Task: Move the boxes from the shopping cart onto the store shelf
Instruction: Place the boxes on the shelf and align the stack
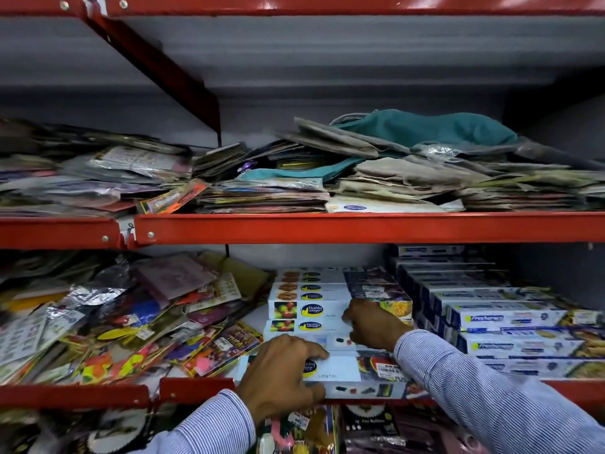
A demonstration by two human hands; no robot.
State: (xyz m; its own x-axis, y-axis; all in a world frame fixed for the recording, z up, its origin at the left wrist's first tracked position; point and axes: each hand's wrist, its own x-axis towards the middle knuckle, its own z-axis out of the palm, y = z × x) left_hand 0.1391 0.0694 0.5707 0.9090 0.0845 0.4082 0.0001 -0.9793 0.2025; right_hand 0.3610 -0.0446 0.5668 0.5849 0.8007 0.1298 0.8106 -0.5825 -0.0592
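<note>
Head view, and we're right up against the red store shelf [360, 226], both hands on the lower level at centre bottom of the frame! Left hand [281, 371] lies spread over the front cling film box [330, 376], fingers splayed across its top and thumb hooked on the near face, not clamped around it but pressing down and steadying it at the shelf lip. Right hand [373, 326] reaches further in, fingers curled against the side of the stacked boxes [311, 309] behind, loosely bent and not closed on anything I can make out; it looks like it's squaring that pile. Striped sleeves on both arms. So the task's boxes are already on the shelf here, layered in a stepped stack, each row set a little back from the one below, probably so the labels stay readable. To the right sits a neat bank of blue foil boxes [497, 317], just beside the stack, which explains the tight squeeze. Left of the hands, a loose heap of bright party packets [131, 322] crowds in, touching the lower boxes. Upper shelf carries flat packets and a teal cloth [425, 127]. No shopping cart in sight. My read: placing, with alignment the job in hand.
</note>
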